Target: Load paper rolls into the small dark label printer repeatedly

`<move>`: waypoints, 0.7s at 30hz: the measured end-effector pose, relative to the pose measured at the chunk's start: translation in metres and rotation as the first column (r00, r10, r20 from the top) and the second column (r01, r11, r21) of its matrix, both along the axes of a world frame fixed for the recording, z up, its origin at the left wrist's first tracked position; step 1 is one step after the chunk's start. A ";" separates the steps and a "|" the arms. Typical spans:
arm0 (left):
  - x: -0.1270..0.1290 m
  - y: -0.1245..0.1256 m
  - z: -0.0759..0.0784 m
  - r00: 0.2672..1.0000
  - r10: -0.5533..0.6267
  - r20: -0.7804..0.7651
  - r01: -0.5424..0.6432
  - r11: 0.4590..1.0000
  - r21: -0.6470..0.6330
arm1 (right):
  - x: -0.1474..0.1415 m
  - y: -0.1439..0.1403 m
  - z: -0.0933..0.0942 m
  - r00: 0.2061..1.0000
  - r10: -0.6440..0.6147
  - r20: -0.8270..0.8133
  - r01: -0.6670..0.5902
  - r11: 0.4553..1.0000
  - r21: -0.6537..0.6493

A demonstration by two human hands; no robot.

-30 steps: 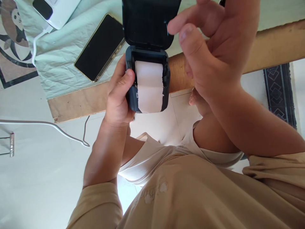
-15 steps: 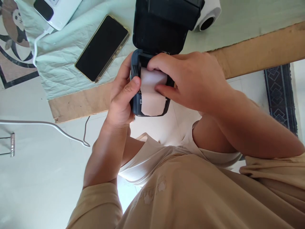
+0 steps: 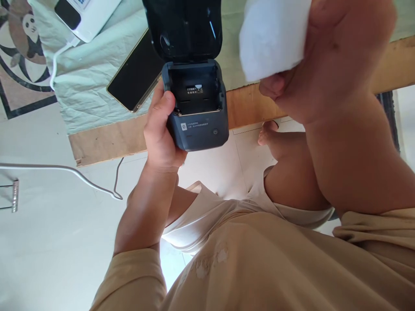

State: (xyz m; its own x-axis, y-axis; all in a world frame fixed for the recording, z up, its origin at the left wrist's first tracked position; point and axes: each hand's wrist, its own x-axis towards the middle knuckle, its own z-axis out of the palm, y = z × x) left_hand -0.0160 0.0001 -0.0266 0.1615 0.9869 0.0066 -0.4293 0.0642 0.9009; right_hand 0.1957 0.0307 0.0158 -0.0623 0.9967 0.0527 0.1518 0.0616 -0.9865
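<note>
My left hand (image 3: 162, 125) wraps round the side of a dark blue portable label printer (image 3: 202, 129), thumb on its rim. The printer's black lid (image 3: 184, 30) stands open, tipped back over the table. Inside the bare paper bay (image 3: 194, 93), a small printed label shows on the floor. To the right and raised towards the camera, my right hand (image 3: 337, 65) grips a white paper roll (image 3: 274, 39), slightly blurred. Its fingers curl round the roll's right side and lower edge, and part of them is hidden.
A black phone (image 3: 136, 71) lies left of the printer on the green cloth (image 3: 106, 43). Farther left is a white device (image 3: 90, 19) with a white cable (image 3: 54, 65). The table's bare wooden edge (image 3: 110, 147) runs below. A panda-patterned mat (image 3: 27, 60) lies at far left.
My right hand has taken the paper roll out of the printer and moved it up and right, towards the camera. The printer has turned slightly in my left hand, and its lid has shifted left.
</note>
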 end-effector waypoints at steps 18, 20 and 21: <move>0.004 0.000 -0.003 0.998 0.064 -0.010 -0.064 0.997 0.043 | 0.005 -0.003 -0.007 0.625 0.001 0.781 -0.147 0.982 0.116; 0.003 0.000 -0.004 0.999 0.051 0.017 -0.052 0.997 0.057 | 0.009 -0.005 0.000 0.650 0.001 0.760 -0.181 0.971 0.153; 0.002 0.000 -0.005 0.999 0.040 0.030 -0.041 0.997 0.061 | 0.012 -0.006 0.005 0.682 -0.021 0.731 -0.179 0.965 0.194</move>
State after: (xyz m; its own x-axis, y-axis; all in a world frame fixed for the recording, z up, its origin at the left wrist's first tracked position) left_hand -0.0140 0.0005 -0.0311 0.1203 0.9901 0.0720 -0.4560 -0.0094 0.8899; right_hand 0.2080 0.0246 0.0208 -0.2579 0.9488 0.1823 0.7923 0.3156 -0.5222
